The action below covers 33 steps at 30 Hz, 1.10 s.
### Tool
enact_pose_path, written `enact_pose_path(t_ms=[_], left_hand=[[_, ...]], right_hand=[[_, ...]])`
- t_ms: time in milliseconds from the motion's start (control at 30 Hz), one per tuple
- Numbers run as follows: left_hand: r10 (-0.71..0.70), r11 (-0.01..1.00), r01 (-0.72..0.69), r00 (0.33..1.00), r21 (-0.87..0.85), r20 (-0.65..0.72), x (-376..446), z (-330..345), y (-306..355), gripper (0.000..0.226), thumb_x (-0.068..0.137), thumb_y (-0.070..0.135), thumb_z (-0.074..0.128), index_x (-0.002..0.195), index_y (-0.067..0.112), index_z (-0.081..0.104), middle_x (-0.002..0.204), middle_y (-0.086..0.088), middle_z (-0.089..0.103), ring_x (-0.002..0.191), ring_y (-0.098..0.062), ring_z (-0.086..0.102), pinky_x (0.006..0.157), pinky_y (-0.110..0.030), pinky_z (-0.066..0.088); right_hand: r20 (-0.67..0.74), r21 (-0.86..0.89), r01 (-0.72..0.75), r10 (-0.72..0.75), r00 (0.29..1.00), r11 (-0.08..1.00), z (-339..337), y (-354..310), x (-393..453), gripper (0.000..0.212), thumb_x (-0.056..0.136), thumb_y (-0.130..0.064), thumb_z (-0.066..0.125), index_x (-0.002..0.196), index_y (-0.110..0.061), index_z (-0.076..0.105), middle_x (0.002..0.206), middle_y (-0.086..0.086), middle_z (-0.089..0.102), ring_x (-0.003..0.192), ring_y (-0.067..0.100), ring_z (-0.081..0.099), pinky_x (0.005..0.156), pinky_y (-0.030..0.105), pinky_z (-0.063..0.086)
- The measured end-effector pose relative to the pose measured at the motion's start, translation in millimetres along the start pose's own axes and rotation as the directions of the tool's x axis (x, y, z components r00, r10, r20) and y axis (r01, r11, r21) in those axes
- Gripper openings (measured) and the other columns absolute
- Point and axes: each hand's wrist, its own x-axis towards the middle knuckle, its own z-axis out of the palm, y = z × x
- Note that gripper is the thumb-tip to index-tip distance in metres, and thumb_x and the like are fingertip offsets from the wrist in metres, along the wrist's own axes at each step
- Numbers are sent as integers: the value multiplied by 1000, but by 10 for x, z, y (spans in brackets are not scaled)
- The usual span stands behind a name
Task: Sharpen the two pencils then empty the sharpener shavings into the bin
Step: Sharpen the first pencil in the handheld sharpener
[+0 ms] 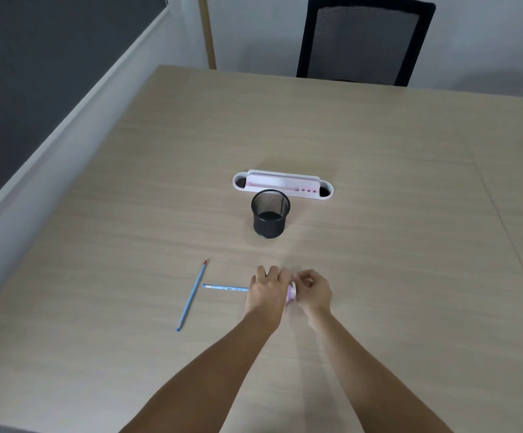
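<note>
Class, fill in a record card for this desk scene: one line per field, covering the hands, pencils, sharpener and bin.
left hand: grips one blue pencil
right hand: holds pink sharpener
second pencil: lies alone on table, left of the hands
bin: black mesh cup, upright, beyond the hands
behind bin: white desk organiser

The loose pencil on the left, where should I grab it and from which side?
Pinch the loose pencil around mid-shaft from above, fingers either side. It lies flat on the table, nearly pointing away from you, clear of the other pencil, so the middle is open and should balance.
</note>
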Motion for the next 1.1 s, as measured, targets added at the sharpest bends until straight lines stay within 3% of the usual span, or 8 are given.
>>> enact_pose_path(t_ms=[100, 233, 433, 633, 767, 867, 1000, 1100], left_hand=[[-29, 1000, 29, 1000, 3, 4, 7, -1, 4, 51, 19, 11, 79, 63, 16, 53, 55, 1, 50, 51, -20, 49, 40, -22, 36], [-38, 999, 38, 999, -2, 18, 8, 8, 12, 52, 19, 10, 80, 63, 16, 53, 55, 0, 51, 51, -20, 49, 39, -23, 37], [0, 1000, 0, 1000, -5, 15, 6, 3, 5, 43, 31, 24, 81, 65, 16, 56, 56, 0, 52, 52, -20, 51, 39, -24, 39], [-23, 1000, 23, 1000, 6, 6, 3, -10, 6, 52, 22, 15, 81, 67, 18, 56, 57, 2, 51, 52, -20, 50, 41, -22, 36], [-48, 999, 48, 999, -8, 21, 17, -20, 26, 51, 19, 11, 80, 62, 17, 53, 55, 2, 50, 51, -19, 50, 39, -23, 36], [-44, 999, 44, 998, -3, 36, 13, -4, 13, 54, 19, 12, 82, 65, 16, 53, 56, 1, 51, 52, -20, 50, 39, -24, 37], [-19, 999, 20, 999, -37, 28, 24, 28, 16, 47, 30, 21, 82, 66, 15, 53, 57, -1, 52, 53, -22, 51, 40, -25, 38], [-18, 1000, 18, 1000, -13, 4, 20, -34, 5, 48, 26, 19, 83, 66, 15, 57, 56, -1, 54, 51, -21, 52, 40, -23, 41]], right_hand=[[11, -189, 68, -67, 998, 980, 56, 237, -237, 30, 85, -11, 46, 56, -18, 46, 51, -3, 49, 55, 22, 47, 46, 29, 29], [-20, -114, 152, -156, 988, 982, -8, 272, -735, 47, 97, -26, 37, 52, -23, 29, 47, -3, 35, 49, 14, 34, 51, 31, 28], [137, 47, 263, -267, 954, 964, -283, -188, -444, 44, 99, -24, 35, 57, -14, 41, 43, -8, 45, 47, 7, 38, 50, 21, 33], [47, 2, -33, 33, 998, 999, 27, 55, 41, 20, 86, -26, 54, 71, -14, 61, 68, 3, 66, 60, 22, 58, 57, 32, 46], [14, -237, 73, -72, 997, 969, 84, 270, -369, 34, 91, -15, 41, 56, -14, 41, 51, 0, 44, 53, 23, 44, 49, 33, 28], [54, -194, 180, -173, 983, 964, -74, 242, -661, 45, 97, -21, 37, 53, -21, 30, 48, -2, 33, 49, 16, 34, 52, 33, 29], [158, 1, 229, -226, 961, 973, -315, -66, -531, 48, 100, -28, 35, 53, -20, 40, 56, 3, 48, 51, 17, 43, 53, 29, 37], [117, -56, 224, -217, 969, 973, -235, -190, -179, 41, 95, -23, 38, 55, -16, 38, 54, 2, 43, 51, 16, 37, 49, 23, 33]])
